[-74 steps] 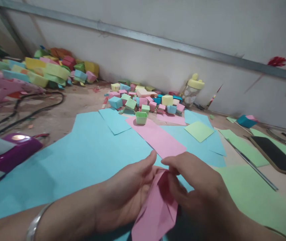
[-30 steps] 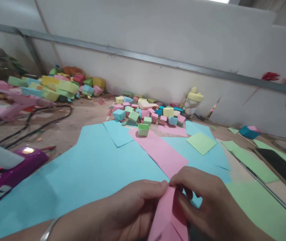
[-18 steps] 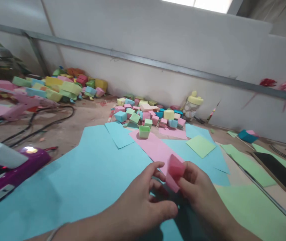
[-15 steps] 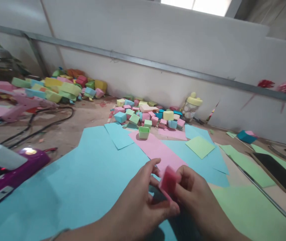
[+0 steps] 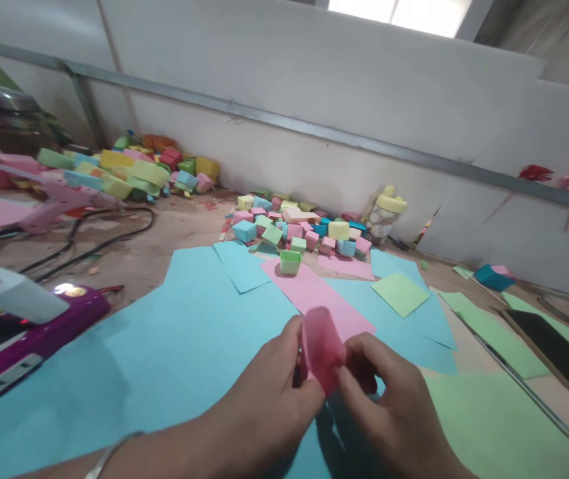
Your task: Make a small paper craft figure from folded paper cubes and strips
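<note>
A small pink paper box [image 5: 322, 342] is held above the blue paper sheet [image 5: 205, 339], its hollow inside facing me. My left hand [image 5: 277, 386] is closed on its left side, thumb at the lower edge. At the lower right edge, my right hand [image 5: 384, 389] pinches the paper between thumb and fingers. Just beyond lies a pink paper strip [image 5: 314, 289], with a small green paper box [image 5: 290, 262] standing open-topped on its far end. A light green paper square [image 5: 400, 294] rests on blue paper to the right.
Several small coloured paper boxes [image 5: 294, 229] are heaped by the wall, beside a yellow-lidded jar [image 5: 385, 216]. At left are a pink glue gun [image 5: 58, 199], its black cable [image 5: 110, 243] and a purple power strip [image 5: 60, 339]. A phone [image 5: 554, 346] and a thin metal rod [image 5: 524, 386] lie right.
The pink paper box has turned so its hollow faces me more fully. My left fingers have closed in along its side, and my right hand has shifted slightly down its right edge.
</note>
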{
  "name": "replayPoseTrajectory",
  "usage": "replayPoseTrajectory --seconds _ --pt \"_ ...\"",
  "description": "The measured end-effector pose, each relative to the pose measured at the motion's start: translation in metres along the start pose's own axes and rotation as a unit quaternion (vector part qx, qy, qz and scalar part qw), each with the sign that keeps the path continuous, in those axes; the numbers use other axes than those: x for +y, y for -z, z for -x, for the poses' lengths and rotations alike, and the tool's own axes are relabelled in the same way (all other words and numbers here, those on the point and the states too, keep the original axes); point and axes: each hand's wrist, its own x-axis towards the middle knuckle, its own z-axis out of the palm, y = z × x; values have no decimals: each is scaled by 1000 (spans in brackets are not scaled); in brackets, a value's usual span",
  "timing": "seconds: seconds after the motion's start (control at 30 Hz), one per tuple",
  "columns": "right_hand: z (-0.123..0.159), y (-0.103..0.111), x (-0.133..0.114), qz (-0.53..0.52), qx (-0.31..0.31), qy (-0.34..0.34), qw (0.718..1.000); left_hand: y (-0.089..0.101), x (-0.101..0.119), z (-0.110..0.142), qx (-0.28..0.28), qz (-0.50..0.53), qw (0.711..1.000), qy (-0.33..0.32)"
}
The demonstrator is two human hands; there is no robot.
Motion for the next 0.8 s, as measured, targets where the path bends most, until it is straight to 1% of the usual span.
replayPoseTrajectory --seconds 0.07,0.17,0.23,0.27,0.37,0.43,0.53,0.7,0.8 --pt "0 -1 0 14 20 14 1000 -1 0 0 21 -36 999 -16" --pt "-1 0 4 47 65 93 993 -2 -2 0 9 -73 997 -25" --pt "-2 0 5 43 63 121 990 -3 -4 0 -1 -100 995 -22" --pt "-2 -1 5 32 58 116 991 -3 -5 0 -2 -111 994 -24" --pt "-1 -4 2 -9 49 57 997 -5 -7 0 7 -132 990 -39" --pt "0 -5 0 -27 46 42 998 -7 -9 0 19 -144 988 -50" --pt "1 -5 -1 -48 39 66 996 -8 -12 -1 27 -147 987 -62" --pt "3 -5 -2 -63 46 90 993 -7 -13 -3 72 -128 989 -36" --pt "3 -6 -3 -47 60 89 993 -7 -11 -3 66 -93 993 -35"
